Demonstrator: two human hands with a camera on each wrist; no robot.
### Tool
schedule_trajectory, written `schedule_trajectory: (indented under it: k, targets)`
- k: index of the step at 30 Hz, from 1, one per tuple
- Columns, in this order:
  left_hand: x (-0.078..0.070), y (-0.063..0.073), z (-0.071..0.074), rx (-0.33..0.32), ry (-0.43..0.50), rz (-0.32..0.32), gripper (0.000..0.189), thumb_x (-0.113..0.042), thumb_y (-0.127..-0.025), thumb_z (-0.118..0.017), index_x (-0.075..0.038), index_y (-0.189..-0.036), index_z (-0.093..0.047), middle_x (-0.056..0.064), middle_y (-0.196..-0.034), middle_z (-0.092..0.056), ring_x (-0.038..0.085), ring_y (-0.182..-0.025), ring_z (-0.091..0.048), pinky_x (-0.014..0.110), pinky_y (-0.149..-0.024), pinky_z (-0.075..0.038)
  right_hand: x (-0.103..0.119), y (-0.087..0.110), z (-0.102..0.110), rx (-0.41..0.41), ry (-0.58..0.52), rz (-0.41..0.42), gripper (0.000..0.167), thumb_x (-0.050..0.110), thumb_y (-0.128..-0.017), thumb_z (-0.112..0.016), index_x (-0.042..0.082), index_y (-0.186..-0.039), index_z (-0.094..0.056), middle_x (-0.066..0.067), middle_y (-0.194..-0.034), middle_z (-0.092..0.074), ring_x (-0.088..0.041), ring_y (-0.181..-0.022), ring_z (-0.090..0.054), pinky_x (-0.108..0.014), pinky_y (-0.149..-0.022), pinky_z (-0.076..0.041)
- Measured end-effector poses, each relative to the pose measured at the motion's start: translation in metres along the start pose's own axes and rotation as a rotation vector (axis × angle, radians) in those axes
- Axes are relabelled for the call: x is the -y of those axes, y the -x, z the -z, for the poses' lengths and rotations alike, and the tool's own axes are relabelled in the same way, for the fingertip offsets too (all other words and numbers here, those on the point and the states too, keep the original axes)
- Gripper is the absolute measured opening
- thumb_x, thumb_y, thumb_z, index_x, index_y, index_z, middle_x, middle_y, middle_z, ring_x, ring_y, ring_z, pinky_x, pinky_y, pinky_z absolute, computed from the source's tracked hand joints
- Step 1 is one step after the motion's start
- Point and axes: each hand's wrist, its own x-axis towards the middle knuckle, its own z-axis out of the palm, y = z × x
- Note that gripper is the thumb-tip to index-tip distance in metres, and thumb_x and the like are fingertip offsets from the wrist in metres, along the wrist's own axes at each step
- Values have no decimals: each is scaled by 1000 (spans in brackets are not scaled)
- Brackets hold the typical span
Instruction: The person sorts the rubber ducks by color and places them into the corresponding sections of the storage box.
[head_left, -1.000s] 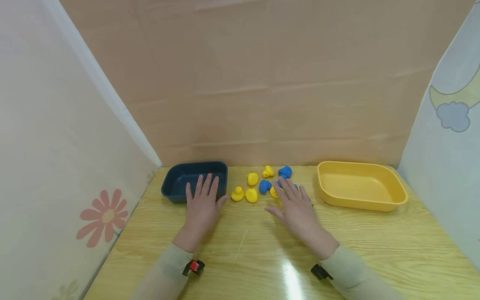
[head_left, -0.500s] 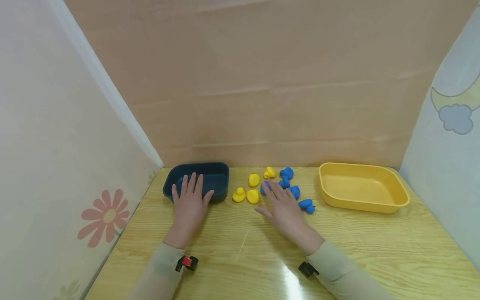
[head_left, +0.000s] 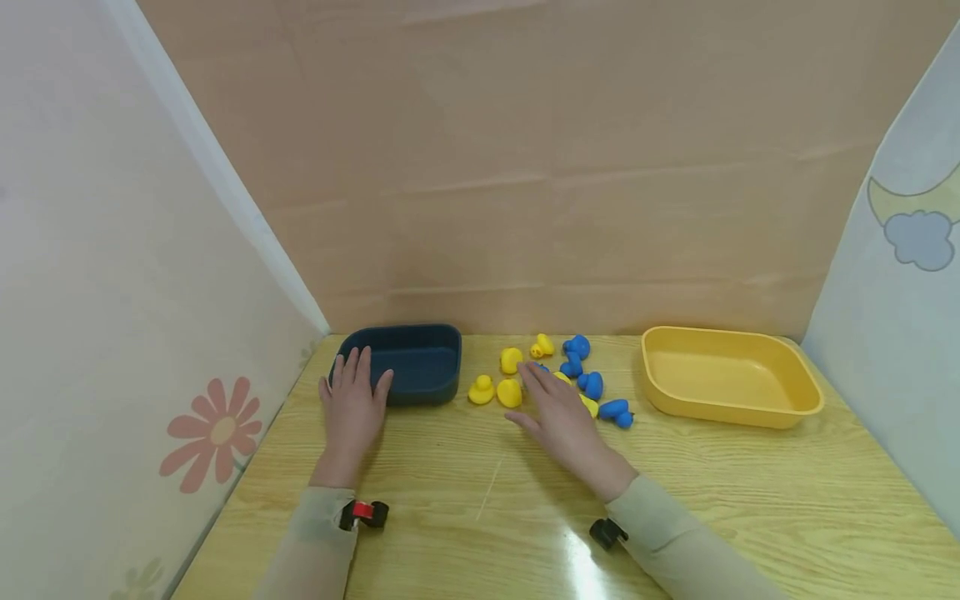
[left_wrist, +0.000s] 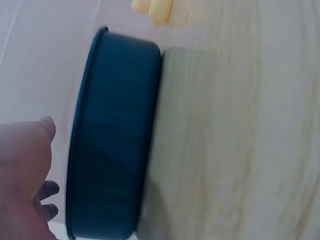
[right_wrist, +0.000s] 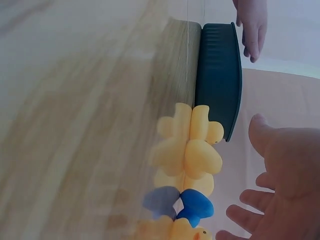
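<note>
My left hand (head_left: 351, 421), fingers extended, hovers over the front left part of a dark blue tray (head_left: 423, 393). In the left wrist view a gap shows between the hand (left_wrist: 22, 175) and the tray's rim (left_wrist: 80, 115). My right hand (head_left: 564, 423) is held above several small toy ducks, covering some of them. Its fingers are spread and hold nothing; the right wrist view shows this hand (right_wrist: 290, 180) apart from the ducks. Yellow ducks (head_left: 482, 390) lie mostly on the left of the group, blue ducks (head_left: 591, 384) on the right.
A yellow tray (head_left: 731, 408) stands at the back right of the wooden table (head_left: 450, 533). Behind everything rises a brown paper backdrop (head_left: 480, 208). Patterned white cloth (head_left: 150, 292) closes off the left side, and similar cloth (head_left: 892, 350) the right.
My left hand has moved left across the dark blue tray. My right hand has shifted left, uncovering several blue ducks on the right. The trays and ducks have stayed in place.
</note>
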Motion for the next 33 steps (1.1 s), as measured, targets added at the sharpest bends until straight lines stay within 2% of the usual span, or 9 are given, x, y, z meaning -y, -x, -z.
schedule_trajectory:
  k: [4, 9, 15, 22, 27, 33]
  targets:
    - [14, -1, -2, -12, 43, 61, 70, -42, -119, -50, 0, -172, -32, 29, -176, -28, 50, -165, -14, 81, -125, -7, 3, -6, -2, 53, -75, -48, 84, 40, -105, -78, 3, -170, -40, -24, -171, -42, -47, -155, -44, -63, -121, -42]
    - [27, -3, -5, -77, 117, 107, 68, -40, -119, -51, 2, -170, -35, 31, -175, -29, 53, -165, -14, 80, -125, -9, 3, -11, -9, 91, -110, -87, 83, 40, -105, -78, 6, -171, -40, -24, -171, -42, -47, -154, -45, -64, -121, -43]
    - [35, -4, -10, -127, 195, 162, 64, -36, -119, -51, 5, -167, -38, 34, -173, -29, 56, -162, -17, 75, -128, -14, 1, -15, -17, 114, -165, -123, 82, 38, -105, -80, 8, -170, -42, -22, -171, -42, -46, -154, -45, -66, -121, -41]
    - [44, -6, -13, -89, 370, 236, 67, -38, -120, -46, 4, -170, -32, 34, -176, -21, 54, -163, -17, 68, -131, -15, -3, -18, -20, 130, -218, -157, 78, 35, -105, -79, 7, -169, -44, -20, -171, -44, -44, -156, -42, -66, -123, -38]
    - [48, -5, -15, -53, 516, 282, 70, -38, -121, -43, 4, -173, -23, 32, -178, -19, 49, -165, -16, 63, -133, -16, -8, -22, -24, 142, -228, -179, 75, 34, -106, -78, 8, -168, -46, -19, -169, -47, -43, -154, -46, -65, -122, -41]
    - [47, -3, -19, -2, 686, 385, 77, -48, -119, -42, -12, -179, -10, 16, -183, -14, 39, -168, -13, 59, -134, -14, -12, -24, -26, 160, -247, -202, 71, 33, -108, -76, 9, -169, -46, -18, -168, -48, -41, -153, -48, -62, -122, -41]
